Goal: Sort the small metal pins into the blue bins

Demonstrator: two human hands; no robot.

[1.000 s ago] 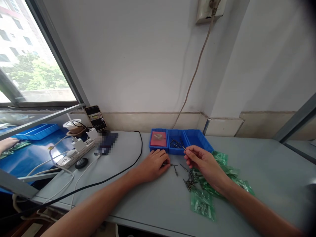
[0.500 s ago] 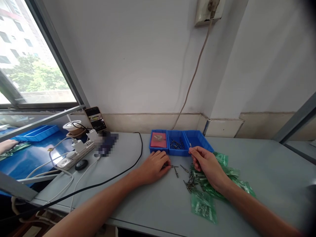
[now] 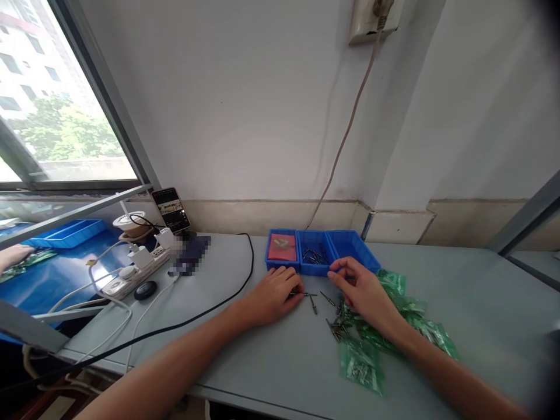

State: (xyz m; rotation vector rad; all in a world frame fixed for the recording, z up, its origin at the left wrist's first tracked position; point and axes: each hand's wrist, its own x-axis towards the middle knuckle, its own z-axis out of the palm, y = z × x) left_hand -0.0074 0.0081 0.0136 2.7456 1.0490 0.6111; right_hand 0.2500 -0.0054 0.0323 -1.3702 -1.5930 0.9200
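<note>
My left hand [image 3: 276, 296] rests palm down on the grey table, fingers spread and lightly bent, in front of the blue bin [image 3: 268, 263] with a red packet [image 3: 281, 248]. By its thumb lie slim metal pins [image 3: 314, 304] with thicker middles. Just in front of the middle blue bin [image 3: 315, 270], my right hand [image 3: 356, 287] hovers with thumb and index finger slightly apart; no pin shows between them. Similar dark pins [image 3: 312, 255] lie in that bin. Below the right hand are a heap of loose pins [image 3: 336, 329] and green plastic bags [image 3: 362, 368] of metal parts.
A third blue bin [image 3: 352, 248] adjoins on the right. At left are a power strip [image 3: 131, 277], a propped phone [image 3: 170, 210], a lidded cup [image 3: 130, 224] and a black cable [image 3: 210, 307]. Beyond the frame bar, another person's hand [image 3: 15, 255] is at a blue table.
The pin that stood up from my right fingertips is out of sight, and those fingers have parted and shifted slightly left. My left hand has stayed in place.
</note>
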